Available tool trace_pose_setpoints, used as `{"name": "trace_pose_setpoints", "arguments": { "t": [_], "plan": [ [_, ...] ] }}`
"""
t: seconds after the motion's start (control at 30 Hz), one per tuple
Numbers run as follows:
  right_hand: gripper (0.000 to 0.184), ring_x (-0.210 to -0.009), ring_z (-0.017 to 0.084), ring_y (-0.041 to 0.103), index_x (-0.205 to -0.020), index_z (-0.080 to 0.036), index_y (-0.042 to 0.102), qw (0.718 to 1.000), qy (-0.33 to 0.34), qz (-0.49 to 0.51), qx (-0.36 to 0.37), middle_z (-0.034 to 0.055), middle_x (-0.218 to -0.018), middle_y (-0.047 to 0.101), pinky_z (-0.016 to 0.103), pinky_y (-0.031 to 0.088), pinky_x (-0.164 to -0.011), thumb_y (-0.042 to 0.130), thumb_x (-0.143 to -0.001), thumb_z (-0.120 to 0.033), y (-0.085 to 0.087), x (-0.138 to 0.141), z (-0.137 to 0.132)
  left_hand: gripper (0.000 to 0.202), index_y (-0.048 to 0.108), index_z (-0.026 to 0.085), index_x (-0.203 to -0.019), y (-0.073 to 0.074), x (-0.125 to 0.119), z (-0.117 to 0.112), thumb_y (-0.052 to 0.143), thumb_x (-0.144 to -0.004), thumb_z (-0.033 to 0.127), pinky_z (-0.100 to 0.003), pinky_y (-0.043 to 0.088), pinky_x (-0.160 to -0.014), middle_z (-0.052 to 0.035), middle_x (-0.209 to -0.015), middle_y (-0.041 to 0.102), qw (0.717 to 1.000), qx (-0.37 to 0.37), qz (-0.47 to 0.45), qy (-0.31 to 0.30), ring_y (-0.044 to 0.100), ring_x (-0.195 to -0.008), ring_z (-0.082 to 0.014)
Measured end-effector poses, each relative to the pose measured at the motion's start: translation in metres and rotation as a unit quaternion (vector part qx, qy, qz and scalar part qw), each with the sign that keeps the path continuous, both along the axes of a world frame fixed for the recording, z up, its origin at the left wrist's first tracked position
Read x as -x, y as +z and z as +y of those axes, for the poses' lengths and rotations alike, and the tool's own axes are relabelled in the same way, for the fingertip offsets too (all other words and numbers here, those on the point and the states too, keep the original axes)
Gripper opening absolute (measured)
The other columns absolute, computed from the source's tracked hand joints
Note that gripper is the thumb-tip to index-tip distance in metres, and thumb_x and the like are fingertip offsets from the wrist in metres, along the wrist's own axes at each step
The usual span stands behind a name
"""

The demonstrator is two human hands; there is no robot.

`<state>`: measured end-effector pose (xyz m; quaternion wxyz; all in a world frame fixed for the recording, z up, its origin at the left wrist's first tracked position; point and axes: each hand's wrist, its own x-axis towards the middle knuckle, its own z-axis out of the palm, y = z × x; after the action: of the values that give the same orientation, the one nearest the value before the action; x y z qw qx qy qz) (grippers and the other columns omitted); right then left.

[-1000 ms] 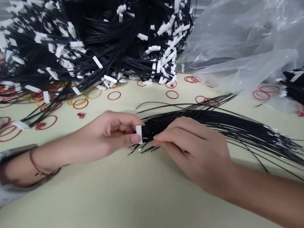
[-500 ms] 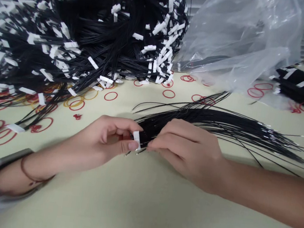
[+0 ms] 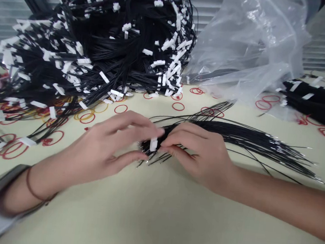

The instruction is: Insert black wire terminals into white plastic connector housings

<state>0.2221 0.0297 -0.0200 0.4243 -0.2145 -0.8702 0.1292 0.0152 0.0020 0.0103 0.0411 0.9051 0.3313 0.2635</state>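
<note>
A bundle of thin black wires (image 3: 254, 138) lies across the table, bare tips at its right end. By its left end is a small white connector (image 3: 153, 144), with several wire ends poking out below. My right hand (image 3: 198, 153) is closed in a pinch just right of the connector, on a black wire that its fingers mostly hide. My left hand (image 3: 113, 143) is open at the connector's left, thumb and fingers apart. Its fingertips reach over the wires; whether they touch the connector I cannot tell.
A big heap of black wires with white connectors (image 3: 106, 45) stands at the back left. Beside it is a clear plastic bag (image 3: 247, 49). Red rubber bands (image 3: 178, 106) are scattered on the table (image 3: 152, 207). Another dark wire bundle (image 3: 314, 102) lies at the right.
My left thumb and fingers have come off the white connector and spread apart. My right hand keeps its pinch beside it. The whole view has shifted slightly.
</note>
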Motion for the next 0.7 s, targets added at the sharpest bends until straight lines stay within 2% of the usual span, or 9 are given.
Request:
{"name": "trace_pose_setpoints", "arguments": {
  "t": [0.07, 0.17, 0.23, 0.3, 0.4, 0.5, 0.63, 0.7],
  "plan": [
    [0.012, -0.072, 0.009, 0.055, -0.074, -0.014, 0.059, 1.0, 0.009, 0.013, 0.024, 0.0021, -0.073, 0.06, 0.02, 0.044, -0.064, 0.05, -0.081, -0.013, 0.002, 0.0, 0.001, 0.042, 0.053, 0.027, -0.111, 0.001, 0.004, 0.001, 0.06, -0.075, 0.007, -0.034, 0.045, -0.081, -0.0075, -0.115, 0.056, 0.994, -0.093, 0.06, -0.023, 0.052, -0.1, -0.0217],
    [0.01, -0.07, 0.008, 0.055, -0.074, -0.016, 0.059, 0.999, 0.011, 0.01, 0.031, 0.0006, -0.072, 0.06, 0.02, 0.044, -0.063, 0.051, -0.081, -0.013, 0.009, -0.001, 0.001, 0.038, 0.052, 0.026, -0.111, 0.002, 0.007, 0.001, 0.055, -0.078, 0.006, -0.034, 0.046, -0.079, -0.0073, -0.113, 0.059, 0.987, -0.133, 0.09, -0.025, 0.055, -0.098, -0.0214],
    [0.009, -0.072, 0.009, 0.055, -0.078, -0.016, 0.06, 1.0, -0.004, -0.011, -0.005, 0.001, -0.075, 0.06, 0.021, 0.045, -0.065, 0.052, -0.081, -0.015, 0.016, -0.003, 0.001, 0.033, 0.054, 0.024, -0.107, 0.002, 0.007, 0.002, 0.054, -0.079, 0.007, -0.033, 0.047, -0.076, -0.007, -0.106, 0.062, 0.982, -0.165, 0.09, -0.017, 0.057, -0.093, -0.0205],
    [0.012, -0.074, 0.01, 0.054, -0.079, -0.016, 0.061, 0.996, -0.01, -0.054, -0.075, 0.0025, -0.078, 0.06, 0.024, 0.044, -0.067, 0.049, -0.082, -0.014, 0.023, -0.005, 0.002, 0.026, 0.056, 0.021, -0.101, 0.001, 0.007, 0.004, 0.053, -0.08, 0.007, -0.033, 0.048, -0.071, -0.0065, -0.097, 0.064, 0.979, -0.186, 0.083, -0.002, 0.058, -0.085, -0.0193],
    [0.018, -0.071, 0.013, 0.052, -0.078, -0.013, 0.061, 0.972, 0.037, -0.187, -0.14, 0.0038, -0.075, 0.058, 0.025, 0.042, -0.063, 0.044, -0.083, -0.009, 0.03, -0.011, 0.006, 0.022, 0.058, 0.018, -0.097, 0.0, 0.006, 0.007, 0.05, -0.08, 0.006, -0.031, 0.048, -0.069, -0.0068, -0.092, 0.064, 0.987, -0.135, 0.092, -0.003, 0.058, -0.081, -0.018],
    [0.017, -0.068, 0.012, 0.051, -0.083, -0.014, 0.061, 0.952, 0.058, -0.286, -0.094, 0.0027, -0.075, 0.056, 0.025, 0.041, -0.059, 0.045, -0.082, -0.009, 0.029, -0.016, 0.009, 0.029, 0.059, 0.017, -0.1, 0.0, 0.005, 0.006, 0.047, -0.078, 0.003, -0.03, 0.047, -0.071, -0.0074, -0.098, 0.06, 0.995, -0.041, 0.091, -0.016, 0.057, -0.085, -0.0177],
    [0.014, -0.069, 0.013, 0.051, -0.081, -0.015, 0.06, 0.942, 0.065, -0.327, -0.031, 0.001, -0.073, 0.053, 0.025, 0.041, -0.058, 0.047, -0.084, -0.019, 0.026, -0.018, 0.011, 0.035, 0.057, 0.02, -0.108, 0.002, 0.002, 0.003, 0.046, -0.077, 0.006, -0.029, 0.047, -0.069, -0.0077, -0.106, 0.056, 0.992, 0.053, 0.113, -0.007, 0.057, -0.084, -0.0174],
    [0.015, -0.072, 0.013, 0.05, -0.083, -0.015, 0.059, 0.934, 0.077, -0.349, -0.01, 0.0012, -0.074, 0.053, 0.026, 0.04, -0.061, 0.045, -0.086, -0.02, 0.025, -0.016, 0.01, 0.033, 0.055, 0.019, -0.111, 0.001, 0.0, 0.003, 0.045, -0.081, 0.01, -0.03, 0.047, -0.071, -0.0079, -0.103, 0.057, 0.989, 0.082, 0.121, -0.007, 0.057, -0.084, -0.0173]
  ]
}}
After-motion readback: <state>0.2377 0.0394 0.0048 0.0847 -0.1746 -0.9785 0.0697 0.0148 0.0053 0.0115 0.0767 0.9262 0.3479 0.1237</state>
